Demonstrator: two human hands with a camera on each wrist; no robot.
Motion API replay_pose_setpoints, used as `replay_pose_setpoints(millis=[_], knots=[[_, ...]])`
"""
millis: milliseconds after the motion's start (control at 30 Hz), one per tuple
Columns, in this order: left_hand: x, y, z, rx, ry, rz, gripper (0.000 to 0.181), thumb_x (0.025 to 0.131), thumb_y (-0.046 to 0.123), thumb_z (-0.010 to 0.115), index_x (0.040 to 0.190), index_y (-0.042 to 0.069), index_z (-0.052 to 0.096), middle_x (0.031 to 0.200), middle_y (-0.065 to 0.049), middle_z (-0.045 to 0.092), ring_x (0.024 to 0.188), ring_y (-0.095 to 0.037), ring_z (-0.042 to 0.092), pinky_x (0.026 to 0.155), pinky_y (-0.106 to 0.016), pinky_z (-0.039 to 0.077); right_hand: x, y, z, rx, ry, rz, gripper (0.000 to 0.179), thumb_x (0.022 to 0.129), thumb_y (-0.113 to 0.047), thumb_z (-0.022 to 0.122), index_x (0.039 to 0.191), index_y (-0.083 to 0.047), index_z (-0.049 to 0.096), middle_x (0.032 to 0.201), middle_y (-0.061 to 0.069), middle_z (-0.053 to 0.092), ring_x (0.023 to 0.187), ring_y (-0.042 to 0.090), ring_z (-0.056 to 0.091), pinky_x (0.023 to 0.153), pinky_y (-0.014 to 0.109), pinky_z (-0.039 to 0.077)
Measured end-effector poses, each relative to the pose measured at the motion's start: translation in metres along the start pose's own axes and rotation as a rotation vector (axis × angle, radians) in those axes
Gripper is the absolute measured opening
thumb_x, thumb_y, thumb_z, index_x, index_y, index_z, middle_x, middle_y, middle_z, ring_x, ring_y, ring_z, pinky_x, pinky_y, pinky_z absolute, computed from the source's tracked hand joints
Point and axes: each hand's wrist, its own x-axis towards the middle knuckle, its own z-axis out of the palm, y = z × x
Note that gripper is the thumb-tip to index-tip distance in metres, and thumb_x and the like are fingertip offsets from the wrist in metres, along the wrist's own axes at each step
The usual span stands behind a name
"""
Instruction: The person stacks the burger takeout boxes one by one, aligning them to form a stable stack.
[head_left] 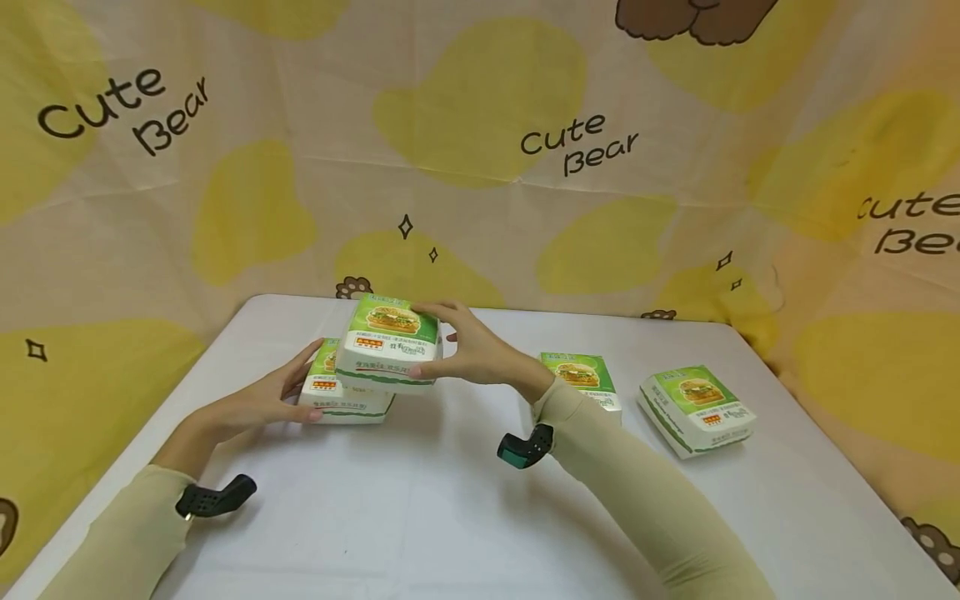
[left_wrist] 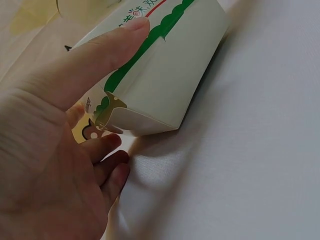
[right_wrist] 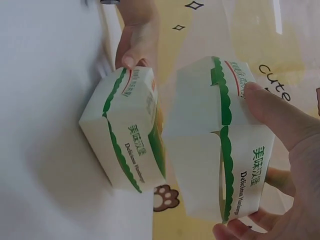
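Observation:
My right hand point(head_left: 480, 346) grips a green-and-white hamburger box point(head_left: 390, 337) by its right side, thumb at the front and fingers behind. In the right wrist view this held box point(right_wrist: 200, 135) is off the table and apart from a second hamburger box point(right_wrist: 120, 120). That second box point(head_left: 348, 408) sits on the table at the left, partly covered by the raised one in the head view. My left hand point(head_left: 258, 400) holds its left side, the thumb point(left_wrist: 125, 42) pressing on the front face and the other fingers behind or beside the corner.
Two more hamburger boxes stand to the right: one point(head_left: 581, 375) partly behind my right forearm, another point(head_left: 697, 410) turned at an angle. A white cloth covers the table point(head_left: 420, 517). Behind its far edge hangs a yellow patterned curtain point(head_left: 465, 167).

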Motion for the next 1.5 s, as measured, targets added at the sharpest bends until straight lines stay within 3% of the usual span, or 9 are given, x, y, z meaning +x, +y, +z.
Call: replay_pose_setpoints(millis=[167, 367, 600, 700, 933, 1167, 1233, 1400, 1500], knots=[[0.001, 0.001, -0.001, 0.01, -0.002, 0.0, 0.113, 0.088, 0.022, 0.075, 0.163, 0.03, -0.009, 0.168, -0.023, 0.016, 0.152, -0.052, 0.018, 0.117, -0.069, 0.022, 0.013, -0.005, 0.007, 0.008, 0.003, 0.0, 0.088, 0.082, -0.026, 0.085, 0.156, -0.017, 0.038, 0.157, 0.008, 0.031, 0.143, 0.022, 0.035, 0.115, 0.048, 0.041], [0.001, 0.0, 0.0, 0.046, 0.007, 0.017, 0.105, 0.088, 0.022, 0.076, 0.163, 0.025, 0.004, 0.158, -0.019, 0.038, 0.141, -0.036, 0.042, 0.107, -0.041, 0.04, 0.026, -0.011, 0.019, 0.019, -0.002, 0.01, 0.088, 0.081, -0.028, 0.086, 0.155, -0.018, 0.039, 0.156, 0.008, 0.031, 0.141, 0.022, 0.037, 0.116, 0.049, 0.041], [-0.001, -0.001, 0.0, 0.069, 0.026, 0.002, 0.093, 0.087, 0.023, 0.078, 0.158, 0.012, 0.018, 0.152, -0.015, 0.047, 0.132, -0.015, 0.043, 0.106, -0.033, 0.039, 0.038, -0.016, 0.031, -0.044, -0.033, 0.037, 0.092, 0.08, -0.034, 0.086, 0.157, -0.023, 0.037, 0.163, 0.008, 0.026, 0.147, 0.024, 0.033, 0.116, 0.047, 0.039], [-0.002, 0.0, 0.0, 0.071, 0.03, -0.004, 0.092, 0.087, 0.023, 0.078, 0.157, 0.011, 0.019, 0.152, -0.016, 0.047, 0.132, -0.016, 0.044, 0.106, -0.033, 0.039, 0.041, -0.016, 0.034, -0.063, -0.037, 0.043, 0.092, 0.081, -0.035, 0.085, 0.158, -0.024, 0.036, 0.163, 0.009, 0.025, 0.148, 0.026, 0.032, 0.12, 0.049, 0.035], [-0.003, 0.001, 0.002, 0.091, 0.026, -0.004, 0.092, 0.088, 0.025, 0.077, 0.157, 0.009, 0.018, 0.153, -0.017, 0.046, 0.138, -0.028, 0.04, 0.11, -0.047, 0.036, 0.043, -0.016, 0.034, -0.063, -0.06, 0.056, 0.09, 0.083, -0.036, 0.083, 0.159, -0.025, 0.033, 0.165, 0.01, 0.022, 0.15, 0.029, 0.03, 0.122, 0.053, 0.031], [-0.001, -0.001, 0.002, 0.054, 0.028, 0.01, 0.088, 0.088, 0.022, 0.078, 0.156, 0.011, 0.024, 0.15, -0.016, 0.05, 0.126, -0.007, 0.049, 0.099, -0.022, 0.043, 0.045, -0.016, 0.033, -0.08, -0.088, 0.043, 0.089, 0.086, -0.038, 0.08, 0.16, -0.026, 0.031, 0.167, 0.011, 0.018, 0.152, 0.031, 0.027, 0.122, 0.054, 0.029], [-0.001, -0.002, 0.001, 0.063, 0.033, 0.005, 0.088, 0.087, 0.022, 0.078, 0.156, 0.009, 0.023, 0.15, -0.016, 0.05, 0.128, -0.011, 0.048, 0.102, -0.027, 0.042, 0.046, -0.016, 0.034, -0.081, -0.091, 0.039, 0.089, 0.086, -0.038, 0.079, 0.16, -0.026, 0.031, 0.167, 0.011, 0.018, 0.152, 0.031, 0.027, 0.122, 0.054, 0.029], [-0.002, 0.002, 0.002, 0.081, 0.035, -0.014, 0.093, 0.087, 0.025, 0.078, 0.157, 0.009, 0.018, 0.153, -0.018, 0.045, 0.14, -0.035, 0.038, 0.107, -0.045, 0.039, 0.049, -0.015, 0.036, -0.091, -0.082, 0.035, 0.088, 0.086, -0.039, 0.079, 0.16, -0.026, 0.031, 0.165, 0.009, 0.021, 0.149, 0.029, 0.031, 0.121, 0.052, 0.032], [-0.003, 0.003, 0.002, 0.074, 0.032, -0.012, 0.093, 0.087, 0.025, 0.078, 0.157, 0.01, 0.018, 0.152, -0.018, 0.045, 0.138, -0.036, 0.039, 0.104, -0.043, 0.04, 0.049, -0.016, 0.037, -0.097, -0.078, 0.03, 0.088, 0.086, -0.039, 0.079, 0.159, -0.026, 0.032, 0.164, 0.009, 0.023, 0.148, 0.027, 0.033, 0.121, 0.051, 0.033]])
